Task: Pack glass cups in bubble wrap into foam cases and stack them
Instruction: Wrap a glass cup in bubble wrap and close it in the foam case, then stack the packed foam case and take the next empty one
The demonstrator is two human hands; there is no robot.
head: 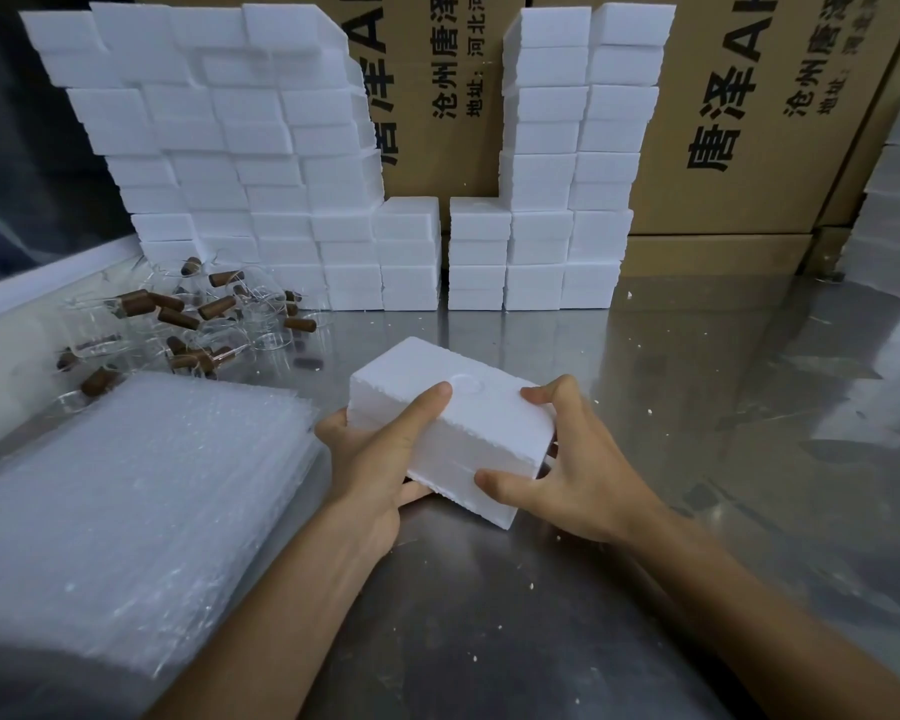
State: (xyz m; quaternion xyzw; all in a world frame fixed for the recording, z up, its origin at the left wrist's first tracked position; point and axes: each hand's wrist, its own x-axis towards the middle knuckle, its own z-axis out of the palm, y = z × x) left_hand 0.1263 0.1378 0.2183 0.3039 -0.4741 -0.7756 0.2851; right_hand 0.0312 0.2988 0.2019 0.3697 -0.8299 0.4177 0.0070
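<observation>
Foam case (453, 423) — closed white block, held tilted just above the steel table (489, 641); your left hand (380, 449) grips its near-left side, your right hand (567, 480) clamps the right end, thumb on the near face. Squeeze lightly and evenly so the halves stay mated. Left of the case: bubble wrap sheets (126, 522). Beyond those, glass cups (198, 324) with brown handles, loose. Behind the case: stacked cases (541, 241) — set yours square on a low column.

both forearms reach forward and converge. the left hand (380, 449) is curled, thumb on top, fingers underneath. the right hand (567, 470) is spread, thumb and fingertips gripping in a claw.
</observation>
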